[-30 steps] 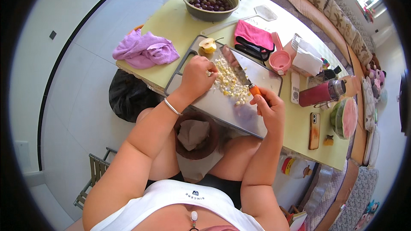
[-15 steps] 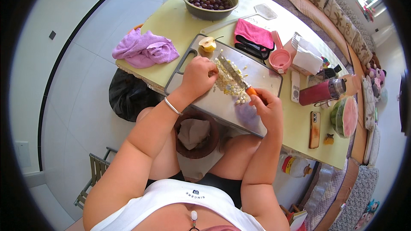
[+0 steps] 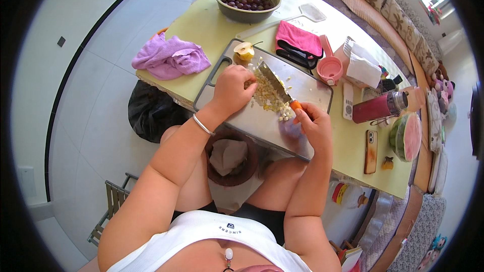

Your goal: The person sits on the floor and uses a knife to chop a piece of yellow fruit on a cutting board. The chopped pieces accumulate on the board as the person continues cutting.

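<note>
A kitchen knife (image 3: pixel 276 83) with an orange handle is gripped in my right hand (image 3: pixel 313 121), its blade lying among a heap of pale chopped fruit (image 3: pixel 267 95). The heap spreads over the middle of a metal cutting board (image 3: pixel 312 98) with a dark rim. My left hand (image 3: pixel 235 89) is closed at the left edge of the heap, fingertips curled against the pieces; what it holds, if anything, is hidden. A cut pear half (image 3: pixel 244 51) with its stem rests at the board's far left corner.
A basket (image 3: pixel 247 16) of dark round fruit stands at the far edge, a purple towel (image 3: pixel 171 56) left of the board. Rightward are a pink cloth (image 3: pixel 300 39), a tissue box (image 3: pixel 360 65), a bottle (image 3: pixel 375 109), a phone (image 3: pixel 370 152) and a cut watermelon (image 3: pixel 406 138). Below sits a bin (image 3: pixel 247 163).
The knife blade has tilted slightly, and its flat face shows more plainly over the chopped pieces. Both hands stay nearly in place.
</note>
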The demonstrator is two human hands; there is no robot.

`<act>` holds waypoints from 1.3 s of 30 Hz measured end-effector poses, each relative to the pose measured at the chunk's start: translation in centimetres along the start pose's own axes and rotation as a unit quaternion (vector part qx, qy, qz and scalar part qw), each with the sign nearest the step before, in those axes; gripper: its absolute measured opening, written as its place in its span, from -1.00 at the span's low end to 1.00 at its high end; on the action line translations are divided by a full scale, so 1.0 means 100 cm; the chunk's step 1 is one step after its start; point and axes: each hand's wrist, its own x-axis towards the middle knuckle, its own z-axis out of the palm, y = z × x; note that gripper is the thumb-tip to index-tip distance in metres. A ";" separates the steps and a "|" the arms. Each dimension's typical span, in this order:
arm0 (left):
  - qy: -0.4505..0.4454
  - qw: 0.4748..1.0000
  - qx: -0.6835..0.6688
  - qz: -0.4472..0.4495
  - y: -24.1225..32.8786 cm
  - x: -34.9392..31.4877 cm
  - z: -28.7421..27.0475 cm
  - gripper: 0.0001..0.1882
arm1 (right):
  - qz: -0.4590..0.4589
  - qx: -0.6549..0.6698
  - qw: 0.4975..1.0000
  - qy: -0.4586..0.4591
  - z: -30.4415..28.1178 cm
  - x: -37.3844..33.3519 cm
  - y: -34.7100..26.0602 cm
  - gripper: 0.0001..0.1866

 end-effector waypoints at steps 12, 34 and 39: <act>0.017 0.999 -0.030 -0.017 0.000 0.000 0.002 -0.88 | -0.044 0.019 0.999 0.004 -0.003 -0.004 0.003 -0.74; -0.029 0.998 -0.041 -0.035 0.001 0.001 -0.004 -0.90 | -0.035 0.053 0.998 -0.025 -0.007 -0.012 -0.007 -0.73; 0.093 0.991 -0.087 -0.049 0.004 0.004 -0.010 -0.89 | -0.074 0.127 0.989 0.008 -0.009 -0.017 -0.014 -0.72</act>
